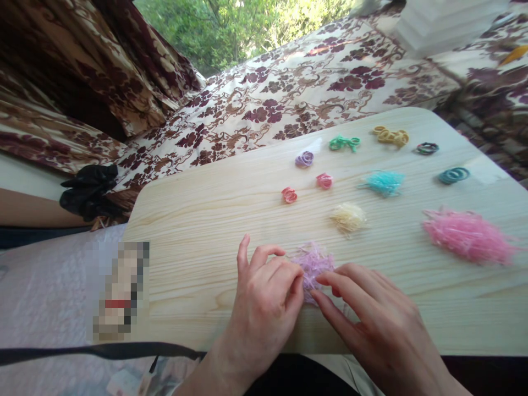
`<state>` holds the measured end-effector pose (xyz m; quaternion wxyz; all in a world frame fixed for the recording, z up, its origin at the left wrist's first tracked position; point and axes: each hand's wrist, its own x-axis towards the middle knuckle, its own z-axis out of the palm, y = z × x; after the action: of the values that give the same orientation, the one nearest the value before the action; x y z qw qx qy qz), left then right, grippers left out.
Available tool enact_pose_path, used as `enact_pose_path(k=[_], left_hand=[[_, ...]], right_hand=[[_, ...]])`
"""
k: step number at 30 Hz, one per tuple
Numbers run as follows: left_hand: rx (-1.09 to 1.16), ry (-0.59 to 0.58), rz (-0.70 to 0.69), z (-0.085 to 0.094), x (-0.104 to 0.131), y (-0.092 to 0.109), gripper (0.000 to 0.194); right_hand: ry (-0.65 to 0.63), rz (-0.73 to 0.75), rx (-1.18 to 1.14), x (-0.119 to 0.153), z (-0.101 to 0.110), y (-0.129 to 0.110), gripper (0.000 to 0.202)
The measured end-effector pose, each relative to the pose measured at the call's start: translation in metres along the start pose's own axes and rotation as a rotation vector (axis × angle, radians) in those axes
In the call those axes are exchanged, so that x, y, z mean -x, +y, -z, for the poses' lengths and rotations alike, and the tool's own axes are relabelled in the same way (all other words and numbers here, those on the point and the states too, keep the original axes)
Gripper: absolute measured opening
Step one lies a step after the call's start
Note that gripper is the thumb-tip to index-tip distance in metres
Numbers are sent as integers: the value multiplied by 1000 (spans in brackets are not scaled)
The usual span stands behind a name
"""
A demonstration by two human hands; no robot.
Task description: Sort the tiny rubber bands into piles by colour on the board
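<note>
A loose heap of thin lilac strands [314, 264], like tiny elastic bands, lies near the front of the wooden table. At its left edge my left hand [268, 297] pinches thumb and forefinger together against the strands, with the little finger raised. From the right, my right hand [371, 313] closes thumb and forefinger on the heap's lower right side. Just behind sits a cream heap of similar strands [348, 218]. The fingers cover part of the lilac heap, so how many strands each pinch holds cannot be told.
On the pale wooden table [198, 220] lie a pink heap [470, 236], a turquoise heap [384, 182], teal hair ties [454, 175], yellow ties [391, 136], green ties [344, 143], a purple bundle [304, 159] and a red bundle [289, 194]. Floral fabric [264, 110] borders the far edge.
</note>
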<state>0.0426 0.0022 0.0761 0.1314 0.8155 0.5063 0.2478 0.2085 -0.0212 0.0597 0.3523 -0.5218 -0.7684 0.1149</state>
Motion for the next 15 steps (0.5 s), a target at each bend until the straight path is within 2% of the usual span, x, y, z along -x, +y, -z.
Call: enact_pose_path(k=[5,11,15], left_hand=[[19,-2,0,2,1,1,17],[6,10,30,5,5,-9,15],[-40,44,59,4,7,-15,14]], right_hand=[[7,-17,-21,1,1,2,16],[-78,-127,-29,11,6,11,14],[-68,-189,2,20,23,23,10]])
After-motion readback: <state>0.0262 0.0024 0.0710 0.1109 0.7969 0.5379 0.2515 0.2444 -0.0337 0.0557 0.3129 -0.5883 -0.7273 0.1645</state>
